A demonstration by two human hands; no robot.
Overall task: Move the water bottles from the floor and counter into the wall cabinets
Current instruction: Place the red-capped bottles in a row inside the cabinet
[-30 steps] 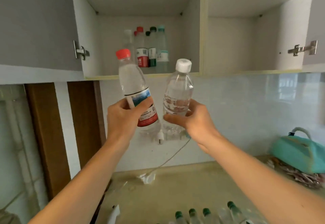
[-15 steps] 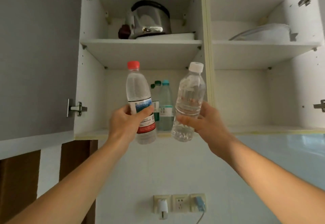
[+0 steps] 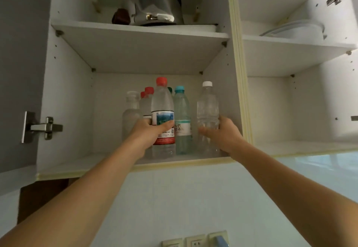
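Red-capped bottle upright, cap up, on lower cabinet shelf, left hand grip clamped round label. White-capped bottle upright beside wall, right hand grip clamped. Rear bottles partly hidden.

On the white lower cabinet shelf, the 9 o'clock side lies bare. Clear plastic bottles crowd its centre toward 3 o'clock, up to the cream divider panel.
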